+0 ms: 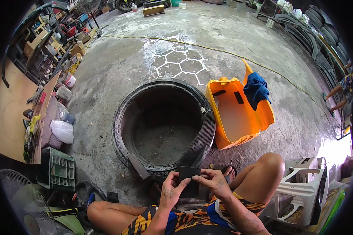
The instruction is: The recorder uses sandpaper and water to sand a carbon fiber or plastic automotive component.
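Observation:
Between both hands, over my lap, is a small black rectangular sheet (189, 180), which looks like folded sandpaper. My left hand (171, 188) pinches its left edge, thumb on top. Gripping the right edge is my right hand (213, 181), with its thumb also on the face. Just ahead a tyre (119, 121) lies flat on the floor. A glossy carbon-fibre piece (200, 137) leans across its right side. On the near left rim rests a grey-brown bar-shaped block (139, 166).
Right of the tyre stands a cut-open orange container (219, 133) of cloudy liquid, a blue cloth (257, 90) over its edge. A white plastic stool (300, 192) lies at right. At left are a green crate (57, 170) and fan (23, 199). A yellow hose (239, 58) crosses the floor.

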A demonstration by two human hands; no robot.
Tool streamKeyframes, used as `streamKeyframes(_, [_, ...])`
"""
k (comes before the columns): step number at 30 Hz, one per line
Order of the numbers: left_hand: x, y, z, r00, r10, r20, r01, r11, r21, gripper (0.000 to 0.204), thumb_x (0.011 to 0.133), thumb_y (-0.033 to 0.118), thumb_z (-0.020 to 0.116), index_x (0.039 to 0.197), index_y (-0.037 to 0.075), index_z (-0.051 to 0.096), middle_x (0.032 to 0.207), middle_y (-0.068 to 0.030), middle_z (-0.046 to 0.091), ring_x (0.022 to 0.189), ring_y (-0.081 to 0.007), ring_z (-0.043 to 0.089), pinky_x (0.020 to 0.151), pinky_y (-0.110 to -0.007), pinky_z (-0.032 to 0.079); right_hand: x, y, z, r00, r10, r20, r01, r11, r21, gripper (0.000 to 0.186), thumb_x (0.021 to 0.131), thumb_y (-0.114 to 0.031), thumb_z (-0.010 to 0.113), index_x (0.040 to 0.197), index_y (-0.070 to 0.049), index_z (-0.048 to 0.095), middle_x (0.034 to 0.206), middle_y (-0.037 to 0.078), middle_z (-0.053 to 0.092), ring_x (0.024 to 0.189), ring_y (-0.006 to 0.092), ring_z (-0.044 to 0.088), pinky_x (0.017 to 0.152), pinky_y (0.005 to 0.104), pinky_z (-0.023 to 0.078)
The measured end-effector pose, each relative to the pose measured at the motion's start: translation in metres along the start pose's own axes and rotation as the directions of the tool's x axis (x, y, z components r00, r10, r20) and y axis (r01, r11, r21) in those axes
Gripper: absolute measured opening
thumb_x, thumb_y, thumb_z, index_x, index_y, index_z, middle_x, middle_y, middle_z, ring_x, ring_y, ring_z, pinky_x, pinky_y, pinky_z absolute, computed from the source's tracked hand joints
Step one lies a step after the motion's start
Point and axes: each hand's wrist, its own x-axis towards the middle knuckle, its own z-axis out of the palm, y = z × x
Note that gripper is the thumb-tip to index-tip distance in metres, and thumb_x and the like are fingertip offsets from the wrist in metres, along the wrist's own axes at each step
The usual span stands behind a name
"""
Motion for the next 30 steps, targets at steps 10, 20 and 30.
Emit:
streamKeyframes(10, [0.006,-0.006,-0.010,0.999,0.020,0.032,-0.015,0.986,-0.168,0.035,0.098,0.026,0.078,0.116,-0.001,0.064,0.093,-0.0043,0.071,0.084,-0.0077,0.064,0.075,-0.022,0.052,0.009,0.013,0.000,0.998,-0.061,-0.011,0.061,0.998,-0.014,0.030,0.099,-0.022,0.075,0.115,0.003,0.075,0.094,0.000,0.073,0.082,0.0057,0.063,0.072,0.0211,0.051])
streamKeyframes(20, [0.010,-0.016,-0.009,0.996,0.028,-0.081,-0.028,1.000,-0.005,0.033,0.097,0.030,0.079,0.105,0.000,0.068,0.087,-0.0013,0.069,0.078,-0.0057,0.060,0.070,-0.022,0.050,0.004,0.011,0.003,1.000,-0.009,0.019,0.011,0.992,-0.123,0.028,0.094,-0.024,0.081,0.104,0.002,0.076,0.085,0.000,0.072,0.075,0.0063,0.064,0.067,0.0208,0.051])
streamKeyframes(30, [0.009,-0.020,-0.011,0.993,0.076,-0.094,-0.076,0.997,0.002,0.032,0.098,0.030,0.077,0.098,0.000,0.068,0.079,0.0031,0.063,0.073,-0.0047,0.052,0.065,-0.024,0.043,0.003,0.016,0.000,0.998,-0.056,0.014,0.057,0.984,-0.171,0.027,0.092,-0.023,0.084,0.097,0.002,0.076,0.082,0.001,0.072,0.072,0.0059,0.063,0.066,0.0213,0.050])
